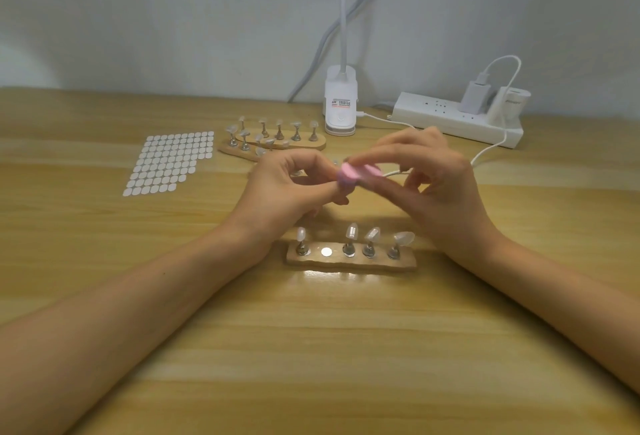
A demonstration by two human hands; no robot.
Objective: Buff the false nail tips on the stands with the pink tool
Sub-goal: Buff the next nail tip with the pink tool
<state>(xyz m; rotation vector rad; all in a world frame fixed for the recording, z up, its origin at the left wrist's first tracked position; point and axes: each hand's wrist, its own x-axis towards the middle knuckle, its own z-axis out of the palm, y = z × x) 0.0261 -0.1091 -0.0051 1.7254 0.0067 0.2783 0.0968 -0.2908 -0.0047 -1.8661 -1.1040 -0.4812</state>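
Above the near wooden stand [349,259] at mid-tabletop [311,348], my right hand [440,185] pinches the light, stiff pink buffer block [349,175] by its long sides; my left hand [287,185] closes fingertips at its end, on what I cannot tell.

No legible text (lamp base label [340,102] too blurred)

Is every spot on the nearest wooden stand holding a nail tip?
No, the near light wooden stand shows one bare silver disc beside four tips.
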